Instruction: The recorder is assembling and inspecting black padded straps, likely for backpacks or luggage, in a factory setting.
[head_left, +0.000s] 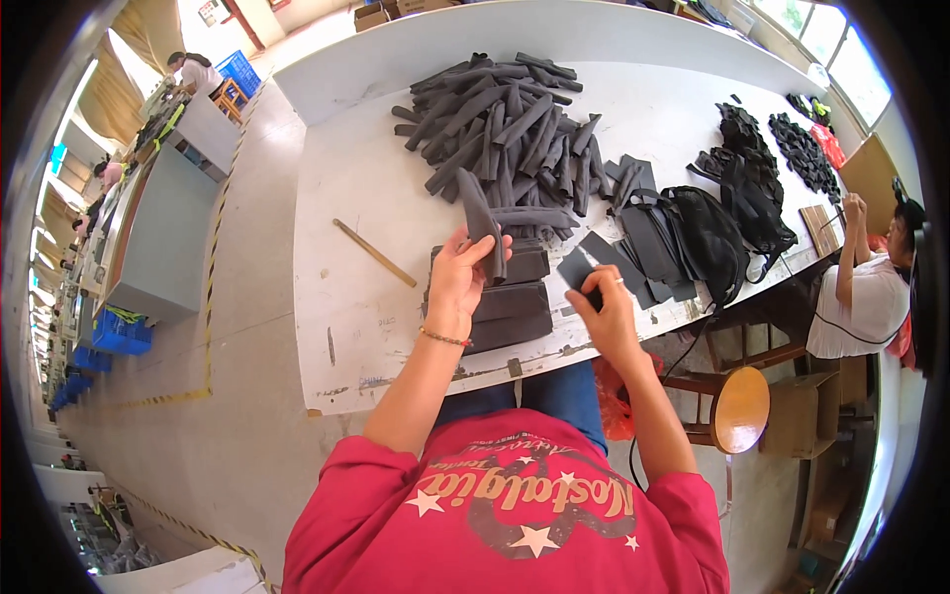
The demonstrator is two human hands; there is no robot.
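Observation:
My left hand (457, 285) is closed around a dark grey fabric tube (479, 213), which stands up from the fingers over the table. My right hand (609, 315) pinches a thin, flat dark grey piece (574, 267) by its lower edge. Just beyond my left hand lies a large heap of similar rolled fabric tubes (505, 124). Neat stacks of flattened dark fabric pieces (510, 315) sit near the table's front edge, between my hands. Right of my right hand, flat dark grey rectangles (653, 247) lie fanned out, overlapping one another.
The white table (341, 327) has a raised back panel. A wooden stick (374, 252) lies at left. Black bags (712, 238) and heaps of black parts (804, 153) cover the right side. A stool (740, 411) and a seated person (859, 307) are at right.

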